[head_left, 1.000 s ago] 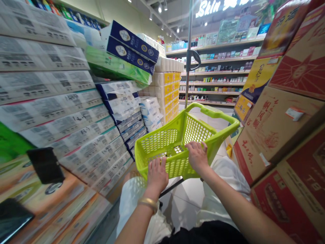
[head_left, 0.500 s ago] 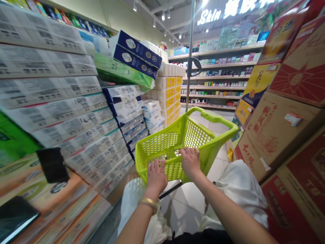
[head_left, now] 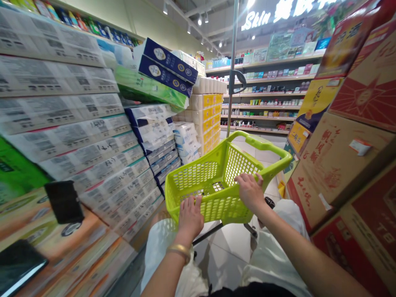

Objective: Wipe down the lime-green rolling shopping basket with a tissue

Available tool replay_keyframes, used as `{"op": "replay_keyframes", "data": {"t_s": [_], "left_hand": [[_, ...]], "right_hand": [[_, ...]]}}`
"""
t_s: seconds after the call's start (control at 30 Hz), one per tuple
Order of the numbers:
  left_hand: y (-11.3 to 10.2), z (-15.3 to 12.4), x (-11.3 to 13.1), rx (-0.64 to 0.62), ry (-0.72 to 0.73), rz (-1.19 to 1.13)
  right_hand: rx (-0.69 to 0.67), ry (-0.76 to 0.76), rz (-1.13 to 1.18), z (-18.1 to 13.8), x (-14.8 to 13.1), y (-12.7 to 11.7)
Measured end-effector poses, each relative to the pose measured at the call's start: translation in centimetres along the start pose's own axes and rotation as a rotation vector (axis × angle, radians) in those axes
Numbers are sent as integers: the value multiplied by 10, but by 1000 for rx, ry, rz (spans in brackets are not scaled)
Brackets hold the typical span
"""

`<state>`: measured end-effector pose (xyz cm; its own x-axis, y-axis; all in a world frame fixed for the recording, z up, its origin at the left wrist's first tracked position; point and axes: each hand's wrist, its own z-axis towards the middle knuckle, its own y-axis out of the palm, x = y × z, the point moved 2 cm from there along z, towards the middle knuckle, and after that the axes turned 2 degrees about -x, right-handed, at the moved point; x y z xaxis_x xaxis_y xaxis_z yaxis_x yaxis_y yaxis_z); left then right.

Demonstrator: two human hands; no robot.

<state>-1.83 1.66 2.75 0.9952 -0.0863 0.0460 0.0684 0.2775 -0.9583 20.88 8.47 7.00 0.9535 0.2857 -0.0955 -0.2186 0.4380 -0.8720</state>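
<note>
A lime-green shopping cart (head_left: pixel 210 206) with a perforated plastic basket stands right in front of my knees, and no goods show in the part of its basket that I can see. My left hand (head_left: pixel 191 214) is closed over the near rim, toward the basket's left end. Farther right along the same rim, my right hand (head_left: pixel 251 192) grips it close to the handle (head_left: pixel 262 144). A gold bangle (head_left: pixel 180 249) circles my left wrist. The undersides of both hands' fingers are partly hidden by the rim.
Stacked tissue packs (head_left: pixel 93 140) rise at my left. Two dark phones (head_left: pixel 64 201) lie on orange packs (head_left: pixel 37 222). Cartons (head_left: pixel 337 152) are piled at my right. Behind the cart stand a metal pole (head_left: pixel 230 103) and shelves of small goods (head_left: pixel 266 95).
My right hand has shifted right along the cart's rim, toward the handle. My right knee has moved, and more of the cart's base and a wheel now show. My left hand stays in place.
</note>
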Motion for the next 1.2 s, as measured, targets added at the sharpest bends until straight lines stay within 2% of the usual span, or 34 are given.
{"op": "replay_keyframes", "data": {"t_s": [0.07,0.13,0.2,0.33,0.4,0.47,0.53,0.67,0.73,0.83,0.97,1.03,1.1,1.2], "left_hand": [[1,1,4,-9,-6,-4],[2,2,9,-11,-19,-9],[2,3,15,-5,-33,-14],[2,2,20,-5,-22,-26],[1,2,18,-16,-4,-32],[0,1,16,-34,9,-34],[-1,0,14,-53,8,-38],[-1,0,15,-62,-15,-60],[-1,0,18,-48,-19,-72],[-1,1,21,-26,-30,-79],[-1,0,21,-34,-35,-69],[0,-1,18,-37,-16,-64],[0,-2,14,-37,11,-62],[-1,-1,8,-36,24,-55]], "right_hand": [[28,45,-28,3,12,-6],[12,82,-30,4,7,-5],[-42,67,4,0,-19,4],[-97,-130,132,-12,-91,30],[-92,-161,161,-16,-108,36],[-85,-185,151,-17,-103,36],[-78,-179,107,-14,-78,29],[-23,5,7,-4,-12,6],[18,89,-5,-1,2,-1],[-16,101,30,-4,-18,4],[-89,-93,137,-16,-85,26],[-94,-131,169,-20,-104,33],[-93,-157,164,-20,-104,34],[-90,-112,95,-14,-71,24]]}}
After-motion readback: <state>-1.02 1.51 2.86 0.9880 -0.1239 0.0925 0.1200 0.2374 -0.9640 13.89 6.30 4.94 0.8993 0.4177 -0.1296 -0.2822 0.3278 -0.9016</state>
